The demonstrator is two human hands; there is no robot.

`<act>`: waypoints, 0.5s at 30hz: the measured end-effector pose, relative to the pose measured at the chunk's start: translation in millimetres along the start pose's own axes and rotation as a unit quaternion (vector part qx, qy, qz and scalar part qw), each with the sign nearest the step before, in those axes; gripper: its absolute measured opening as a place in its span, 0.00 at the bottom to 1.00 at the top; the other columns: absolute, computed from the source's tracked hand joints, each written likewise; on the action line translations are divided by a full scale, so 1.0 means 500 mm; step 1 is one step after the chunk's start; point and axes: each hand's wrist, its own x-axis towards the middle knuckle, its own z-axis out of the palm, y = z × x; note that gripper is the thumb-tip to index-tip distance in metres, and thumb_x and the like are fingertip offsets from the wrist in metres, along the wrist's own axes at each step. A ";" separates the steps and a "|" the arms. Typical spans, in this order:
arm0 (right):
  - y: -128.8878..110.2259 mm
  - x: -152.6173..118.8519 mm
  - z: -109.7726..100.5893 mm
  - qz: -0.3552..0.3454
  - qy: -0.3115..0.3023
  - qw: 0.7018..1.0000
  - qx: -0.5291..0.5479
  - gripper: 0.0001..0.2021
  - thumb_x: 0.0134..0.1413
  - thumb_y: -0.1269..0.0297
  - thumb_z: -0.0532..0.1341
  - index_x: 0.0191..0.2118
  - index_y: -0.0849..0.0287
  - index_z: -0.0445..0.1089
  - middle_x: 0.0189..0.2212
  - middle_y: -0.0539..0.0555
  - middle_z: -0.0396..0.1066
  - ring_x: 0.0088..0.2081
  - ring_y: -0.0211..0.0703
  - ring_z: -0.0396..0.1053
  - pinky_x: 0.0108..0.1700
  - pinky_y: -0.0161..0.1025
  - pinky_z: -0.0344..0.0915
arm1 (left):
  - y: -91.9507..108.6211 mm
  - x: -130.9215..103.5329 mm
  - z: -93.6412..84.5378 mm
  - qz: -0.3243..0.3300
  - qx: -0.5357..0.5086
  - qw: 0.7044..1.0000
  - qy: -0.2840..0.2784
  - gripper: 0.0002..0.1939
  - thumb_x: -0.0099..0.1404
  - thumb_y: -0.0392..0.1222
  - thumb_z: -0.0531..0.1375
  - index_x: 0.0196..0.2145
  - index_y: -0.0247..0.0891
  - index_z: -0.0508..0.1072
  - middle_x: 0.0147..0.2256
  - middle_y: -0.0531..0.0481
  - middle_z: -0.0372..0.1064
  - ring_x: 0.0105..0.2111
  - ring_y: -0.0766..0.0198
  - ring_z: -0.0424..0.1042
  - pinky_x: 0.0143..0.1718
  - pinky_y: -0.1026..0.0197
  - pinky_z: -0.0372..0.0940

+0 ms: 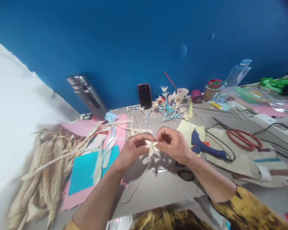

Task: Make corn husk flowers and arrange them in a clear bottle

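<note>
Between my two hands, over the middle of the table, is a small cream flower (151,147) with pointed petals and a long thin stem hanging down toward the front. My left hand (135,147) pinches its left side, thumb and forefinger together. On the other side, the fingertips of my right hand (174,143) close on the flower's upper right edge. Behind my hands a bunch of similar cream flowers on blue stems (169,107) stands on the table. A small blue-stemmed sprig (147,117) lies to its left.
Dried husks (46,172) and blue paper (83,172) lie left, near a steel flask (88,95). A phone (144,95) leans on the wall. At right are a blue glue gun (204,145), red-handled scissors (243,139), cloth and a tilted plastic bottle (232,81).
</note>
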 end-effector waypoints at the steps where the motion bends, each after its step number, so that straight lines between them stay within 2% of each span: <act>1: 0.001 0.000 0.001 0.001 0.011 1.000 -0.003 0.09 0.45 0.65 0.68 0.27 0.57 0.66 0.19 0.43 0.60 0.21 0.32 0.52 0.23 0.31 0.49 | 0.001 -0.001 0.003 0.012 0.005 1.000 0.009 0.10 0.51 0.40 0.72 0.34 0.37 0.82 0.28 0.50 0.75 0.23 0.67 0.69 0.28 0.64 0.65; 6: 0.007 0.000 0.000 -0.009 0.017 1.000 0.001 0.08 0.46 0.65 0.67 0.27 0.58 0.67 0.22 0.45 0.65 0.23 0.34 0.57 0.25 0.31 0.53 | 0.003 -0.005 0.014 0.020 0.017 0.999 0.047 0.08 0.52 0.41 0.71 0.31 0.37 0.81 0.28 0.49 0.75 0.25 0.65 0.71 0.30 0.63 0.67; 10: 0.017 0.001 -0.003 0.004 0.014 0.999 0.037 0.07 0.46 0.65 0.67 0.28 0.58 0.68 0.22 0.46 0.67 0.23 0.34 0.60 0.26 0.32 0.56 | 0.004 -0.007 0.024 0.009 0.003 0.998 0.067 0.09 0.51 0.42 0.71 0.30 0.36 0.79 0.22 0.51 0.72 0.23 0.66 0.68 0.28 0.64 0.64; 13: 0.019 0.004 -0.005 0.015 0.001 0.999 0.051 0.07 0.46 0.63 0.67 0.32 0.59 0.72 0.23 0.48 0.70 0.24 0.36 0.63 0.27 0.33 0.59 | 0.002 -0.005 0.029 -0.007 -0.058 0.996 0.060 0.12 0.50 0.42 0.72 0.30 0.37 0.76 0.20 0.54 0.70 0.21 0.67 0.68 0.28 0.64 0.63; 15: 0.016 0.004 -0.006 0.024 -0.037 0.997 0.058 0.10 0.47 0.62 0.67 0.37 0.59 0.74 0.25 0.49 0.72 0.25 0.38 0.67 0.28 0.34 0.61 | -0.002 -0.005 0.030 -0.028 -0.120 0.992 0.040 0.14 0.48 0.41 0.73 0.30 0.37 0.73 0.22 0.54 0.70 0.21 0.68 0.67 0.28 0.63 0.64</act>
